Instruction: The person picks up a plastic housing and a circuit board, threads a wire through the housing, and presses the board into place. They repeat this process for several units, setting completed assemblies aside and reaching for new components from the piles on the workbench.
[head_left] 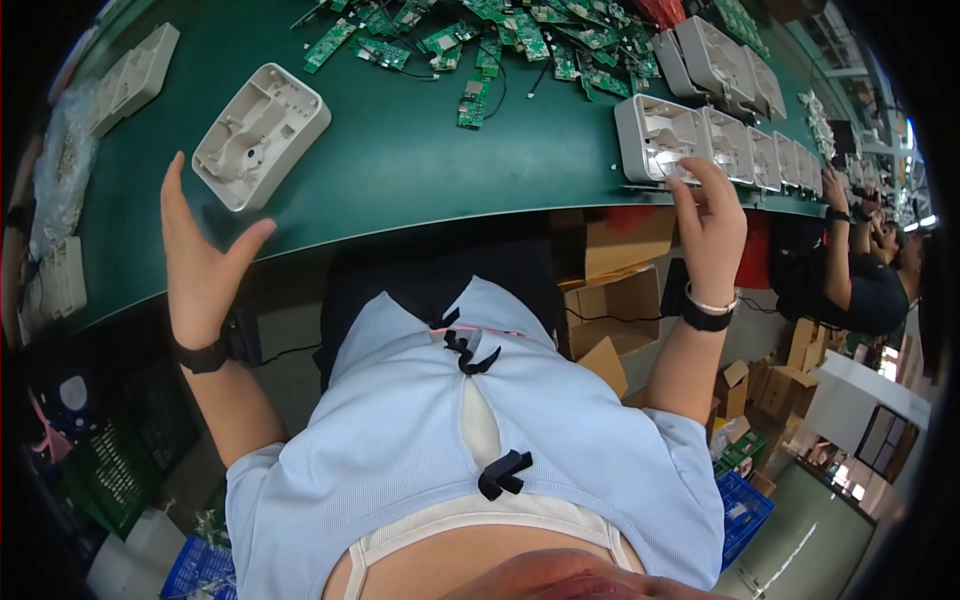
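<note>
A white plastic housing [233, 160], open side up with ribs and a round hole inside, lies at an angle on the green table at the left. My left hand [205, 270] is beside its near end, thumb and fingers spread, holding nothing. Over at the right, a similar white housing [622, 140] stands at the near end of a row along the table edge. My right hand [715, 230] is at its near wall, thumb and index finger close together on the rim. The other fingers are curled, and the exact contact is partly hidden.
Loose green circuit boards [525, 35] with short cables are heaped at the far side. More white housings [715, 55] stand at the far right. A clear plastic bag [65, 165] lies at the left edge. Cardboard boxes [625, 305] sit below the table; another person [840, 265] works farther right.
</note>
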